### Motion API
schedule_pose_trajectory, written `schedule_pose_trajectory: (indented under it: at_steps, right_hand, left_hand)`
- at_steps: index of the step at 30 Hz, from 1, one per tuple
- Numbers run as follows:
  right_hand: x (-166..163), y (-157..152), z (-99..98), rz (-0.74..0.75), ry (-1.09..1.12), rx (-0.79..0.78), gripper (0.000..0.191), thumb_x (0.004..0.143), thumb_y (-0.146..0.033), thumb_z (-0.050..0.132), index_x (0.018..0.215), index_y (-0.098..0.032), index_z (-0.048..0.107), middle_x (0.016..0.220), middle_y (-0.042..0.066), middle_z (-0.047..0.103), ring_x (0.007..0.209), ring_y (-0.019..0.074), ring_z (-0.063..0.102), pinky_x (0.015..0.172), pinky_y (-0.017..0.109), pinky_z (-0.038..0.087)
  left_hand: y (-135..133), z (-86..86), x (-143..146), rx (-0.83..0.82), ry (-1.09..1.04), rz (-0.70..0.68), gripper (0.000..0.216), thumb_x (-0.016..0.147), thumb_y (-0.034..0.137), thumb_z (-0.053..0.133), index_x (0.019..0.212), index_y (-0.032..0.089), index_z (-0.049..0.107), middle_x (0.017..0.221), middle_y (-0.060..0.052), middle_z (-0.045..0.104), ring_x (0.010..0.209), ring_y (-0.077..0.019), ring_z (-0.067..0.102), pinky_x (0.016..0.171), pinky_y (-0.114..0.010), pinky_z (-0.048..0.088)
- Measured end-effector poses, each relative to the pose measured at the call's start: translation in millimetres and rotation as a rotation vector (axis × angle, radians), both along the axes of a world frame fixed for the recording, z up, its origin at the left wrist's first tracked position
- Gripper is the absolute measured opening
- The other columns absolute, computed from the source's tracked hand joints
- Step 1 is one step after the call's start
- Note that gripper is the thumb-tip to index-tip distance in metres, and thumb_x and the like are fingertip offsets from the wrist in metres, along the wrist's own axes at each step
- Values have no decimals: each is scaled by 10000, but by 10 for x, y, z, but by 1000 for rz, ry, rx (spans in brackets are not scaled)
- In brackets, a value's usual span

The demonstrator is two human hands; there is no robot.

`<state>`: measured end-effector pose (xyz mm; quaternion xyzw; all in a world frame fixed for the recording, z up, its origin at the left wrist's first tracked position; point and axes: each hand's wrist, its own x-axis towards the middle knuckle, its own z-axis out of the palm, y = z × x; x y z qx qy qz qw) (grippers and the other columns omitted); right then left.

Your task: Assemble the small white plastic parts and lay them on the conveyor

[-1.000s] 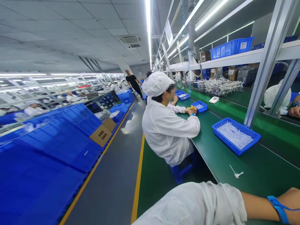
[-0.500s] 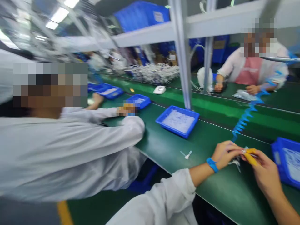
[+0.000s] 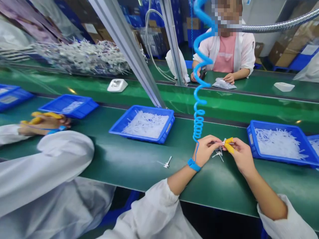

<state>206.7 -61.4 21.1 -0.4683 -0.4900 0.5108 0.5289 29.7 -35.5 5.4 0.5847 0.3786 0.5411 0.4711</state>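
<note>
My left hand (image 3: 205,149) and my right hand (image 3: 239,154) meet above the green bench (image 3: 139,162). Both pinch a small white plastic part (image 3: 222,142) between their fingertips. Yellow finger cots (image 3: 229,146) cover my right fingertips. A few more white parts (image 3: 218,154) lie on the bench just under my hands. A blue wrist strap (image 3: 193,164) on my left wrist runs up into a blue coiled cord (image 3: 199,99).
Blue trays of white parts sit on the bench: one ahead left (image 3: 143,123), one right (image 3: 279,142). A loose white part (image 3: 167,162) lies left of my hands. A co-worker's white sleeve (image 3: 45,166) fills the left; another person (image 3: 225,49) sits across the conveyor belt (image 3: 224,103).
The camera swung right from the aisle to the bench. My hands came into view and now sit nearer the middle, still pinching the small part.
</note>
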Motion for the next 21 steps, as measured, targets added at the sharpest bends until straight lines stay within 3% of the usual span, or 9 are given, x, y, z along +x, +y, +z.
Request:
schedule_pose_trajectory:
  at_steps: [11,18,21]
  right_hand:
    - [-64,-43,37,-10,-4,-20,376,729,-506,929,844,-207,733,847,50,761,746,200,728,790,373,650]
    - [-48,13,42,-62,52,-89,419,705,-507,939,892,-195,731,820,44,760,708,188,707,729,335,613]
    - [-25,26,70,-41,51,-95,376,755,-501,910,905,-206,732,794,20,748,690,172,691,738,318,598]
  left_hand:
    - [-61,21,-14,-75,6,-23,208,903,389,792,859,189,830,852,-54,796,715,-180,746,726,-284,646]
    - [-5,-81,7,-184,-43,-116,338,866,393,828,1076,130,791,1012,-115,807,842,-222,782,774,-308,662]
    - [19,-105,14,-196,-48,-125,299,908,383,785,1061,127,777,983,-116,799,799,-222,773,778,-350,674]
